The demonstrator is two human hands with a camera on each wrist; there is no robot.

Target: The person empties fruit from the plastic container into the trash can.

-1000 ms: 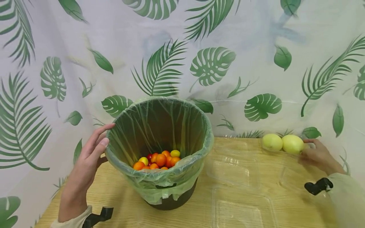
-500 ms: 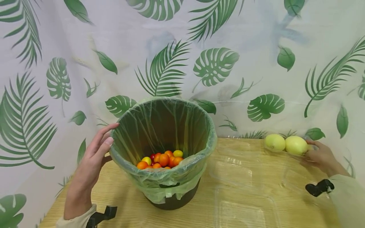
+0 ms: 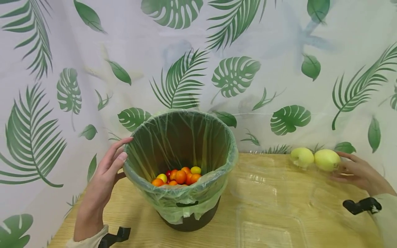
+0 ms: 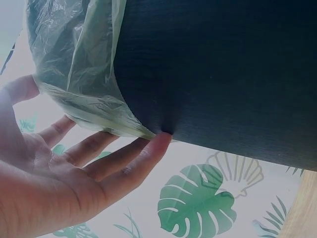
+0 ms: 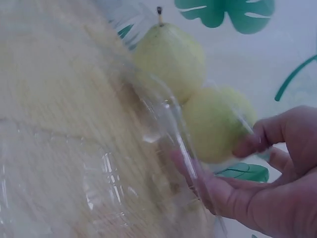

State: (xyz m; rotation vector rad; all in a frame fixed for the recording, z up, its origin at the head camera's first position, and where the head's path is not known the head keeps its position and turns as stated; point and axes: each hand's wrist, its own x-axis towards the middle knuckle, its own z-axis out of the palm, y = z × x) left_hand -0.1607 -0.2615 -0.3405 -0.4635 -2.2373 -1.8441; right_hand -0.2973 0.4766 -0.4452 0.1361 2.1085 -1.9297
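My left hand (image 3: pixel 103 181) stands at the left side of a dark bin (image 4: pixel 223 74), fingertips touching it and its lining. A pale green plastic bag (image 3: pixel 183 201) lines the bin and folds over its rim. Small orange, red and yellow fruits (image 3: pixel 181 177) lie inside. At the table's back right are two yellow-green pears, the left pear (image 3: pixel 302 157) and the right pear (image 3: pixel 327 160), in a clear plastic container (image 5: pixel 166 106). My right hand (image 3: pixel 363 172) pinches the right pear's end, thumb and fingers on either side; the right wrist view is blurred there.
Several clear plastic trays lie on the wooden table (image 3: pixel 139 217), among them a front tray (image 3: pixel 270 237) and a middle tray (image 3: pixel 257 187). A white leaf-printed curtain (image 3: pixel 192 38) hangs behind the table.
The whole scene has shifted slightly right and down. My right hand has moved a little right and spread its fingers. The pears shift slightly right; the left hand stays at the bin.
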